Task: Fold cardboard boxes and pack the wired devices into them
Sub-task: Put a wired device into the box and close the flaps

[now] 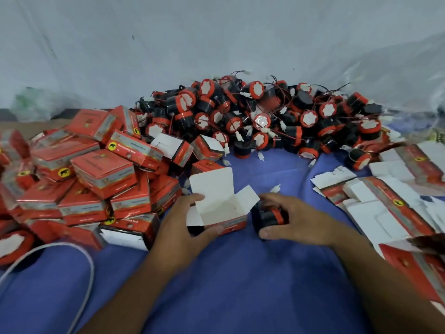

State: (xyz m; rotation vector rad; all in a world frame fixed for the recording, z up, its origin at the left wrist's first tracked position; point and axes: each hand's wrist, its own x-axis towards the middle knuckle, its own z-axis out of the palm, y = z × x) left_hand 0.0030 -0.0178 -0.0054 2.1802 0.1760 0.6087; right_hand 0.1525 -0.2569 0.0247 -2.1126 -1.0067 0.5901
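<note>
Glossy red printed cardboard boxes point(103, 173), matt white inside; shiny black-and-red plastic devices point(260, 116); soft matt blue cloth point(228, 285).

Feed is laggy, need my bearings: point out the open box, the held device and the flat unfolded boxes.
open box point(222, 209): head view, on its white inside floor.
device point(266, 218): head view, on its black body beside the red band.
flat boxes point(407, 218): head view, on the printed strip of one.

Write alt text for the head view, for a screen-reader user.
A person's left hand holds an open cardboard box on a blue cloth while the right hand grips a black-and-red wired device beside it. Closed boxes pile at left, loose devices behind, flat cartons at right.
</note>
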